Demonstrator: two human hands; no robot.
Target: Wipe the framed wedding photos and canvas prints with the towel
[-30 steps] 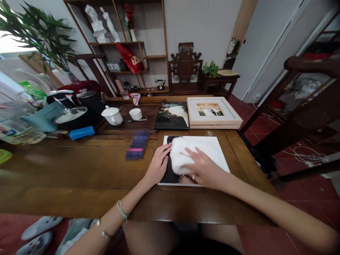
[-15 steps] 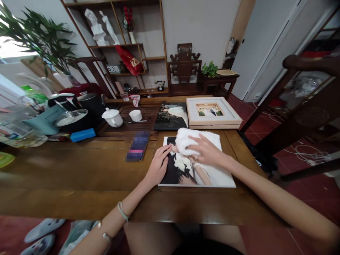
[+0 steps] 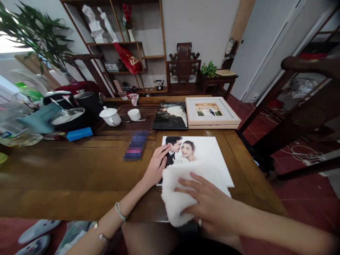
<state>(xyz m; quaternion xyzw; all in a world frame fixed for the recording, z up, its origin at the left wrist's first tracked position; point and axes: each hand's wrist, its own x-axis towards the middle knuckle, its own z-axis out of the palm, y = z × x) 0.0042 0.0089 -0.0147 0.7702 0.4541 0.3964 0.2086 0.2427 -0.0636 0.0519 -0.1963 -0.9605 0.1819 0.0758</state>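
Observation:
A photo panel [image 3: 208,150] with a couple's portrait lies flat on the brown wooden table, close to its front edge. My left hand [image 3: 157,163] rests on the panel's left edge, fingers stretched out flat. My right hand [image 3: 203,196] is closed over a fluffy white cloth [image 3: 171,193], fingers spread across its top and pressing into it. The cloth covers the lower part of the panel and hangs past its near edge. Part of the portrait is hidden beneath the cloth and my hands.
Behind the panel lie a dark photo panel [image 3: 170,117] and a light wood picture frame [image 3: 223,118]. A phone [image 3: 136,146] sits to the left. Farther left are a white lidded cup [image 3: 110,117], a small white cup [image 3: 134,114], a blue block [image 3: 79,134] and a dark pot [image 3: 69,120].
My right hand has pulled the white cloth from the panel's upper part down towards me, uncovering the two heads in the portrait. My left hand stays at the left edge.

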